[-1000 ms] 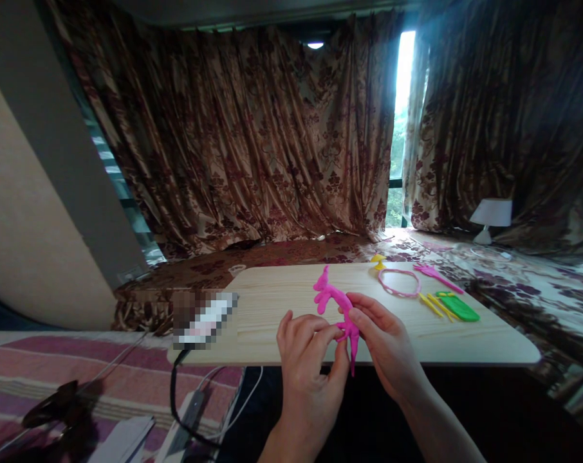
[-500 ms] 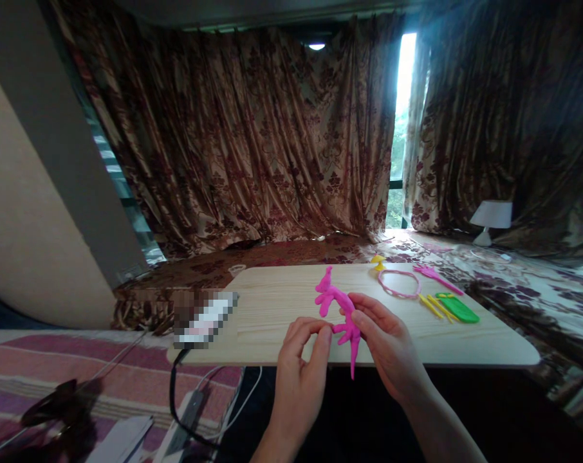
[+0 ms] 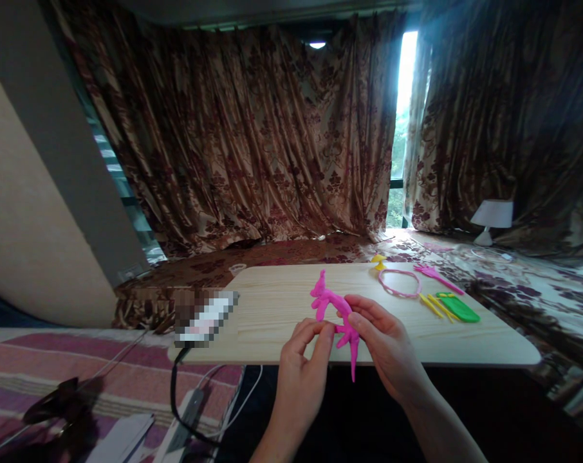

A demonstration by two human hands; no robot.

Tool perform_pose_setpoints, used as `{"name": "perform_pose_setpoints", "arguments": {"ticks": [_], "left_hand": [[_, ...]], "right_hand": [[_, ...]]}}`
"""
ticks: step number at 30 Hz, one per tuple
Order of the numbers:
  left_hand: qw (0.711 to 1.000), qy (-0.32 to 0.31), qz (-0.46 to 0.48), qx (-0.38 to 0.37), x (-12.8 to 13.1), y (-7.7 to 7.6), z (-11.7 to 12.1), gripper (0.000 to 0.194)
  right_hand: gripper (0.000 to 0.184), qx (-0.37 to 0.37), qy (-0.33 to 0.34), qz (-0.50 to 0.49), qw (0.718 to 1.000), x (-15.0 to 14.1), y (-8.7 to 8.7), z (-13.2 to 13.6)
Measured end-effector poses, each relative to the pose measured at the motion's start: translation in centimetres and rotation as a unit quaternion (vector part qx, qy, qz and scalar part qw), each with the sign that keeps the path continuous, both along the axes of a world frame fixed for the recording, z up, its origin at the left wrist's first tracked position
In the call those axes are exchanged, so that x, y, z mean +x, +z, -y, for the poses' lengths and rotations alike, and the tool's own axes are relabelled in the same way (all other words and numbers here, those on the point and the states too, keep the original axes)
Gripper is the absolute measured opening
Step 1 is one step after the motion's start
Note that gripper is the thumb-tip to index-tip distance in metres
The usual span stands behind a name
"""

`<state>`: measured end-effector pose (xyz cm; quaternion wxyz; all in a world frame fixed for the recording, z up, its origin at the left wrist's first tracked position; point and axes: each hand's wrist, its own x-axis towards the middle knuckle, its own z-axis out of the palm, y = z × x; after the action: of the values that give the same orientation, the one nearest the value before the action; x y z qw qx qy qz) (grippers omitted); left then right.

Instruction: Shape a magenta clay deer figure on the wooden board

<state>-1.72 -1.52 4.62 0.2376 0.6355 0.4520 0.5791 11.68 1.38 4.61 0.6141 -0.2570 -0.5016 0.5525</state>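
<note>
Pink figure (image 3: 340,304) (in both hands (image 3: 304,363) (image 3: 392,354)) has tipped left.

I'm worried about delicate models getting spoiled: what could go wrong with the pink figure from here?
The left hand pinches a thin limb of the pink figure, so too hard a squeeze or pull might bend it or tear it off. The right hand holds the body; pressing there could dent it. If both hands slipped, it might fall to the floor, since its pointed lower end shows past the near edge of the table.
</note>
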Motion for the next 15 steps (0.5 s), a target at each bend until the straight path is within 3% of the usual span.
{"name": "perform_pose_setpoints", "arguments": {"ticks": [6, 10, 13, 15], "left_hand": [[0.999, -0.002, 0.007, -0.034, 0.2, 0.1, -0.4, 0.017], [0.999, -0.018, 0.033, -0.025, -0.3, -0.8, -0.4, 0.018], [0.996, 0.065, -0.012, 0.054, -1.0, -1.3, 0.2, 0.014], [0.973, 0.156, -0.075, 0.151, -1.3, -1.0, 0.7, 0.013]], "right_hand": [[0.026, 0.002, 0.000, 0.012, 1.000, 0.0, -0.1, 0.1], [0.024, 0.011, -0.017, 0.036, 0.999, 0.1, 0.0, -0.5], [0.021, 0.044, -0.073, 0.084, 0.993, 0.4, -0.1, -1.1], [0.019, 0.083, -0.128, 0.142, 0.978, 0.7, -0.2, -1.3]]}}
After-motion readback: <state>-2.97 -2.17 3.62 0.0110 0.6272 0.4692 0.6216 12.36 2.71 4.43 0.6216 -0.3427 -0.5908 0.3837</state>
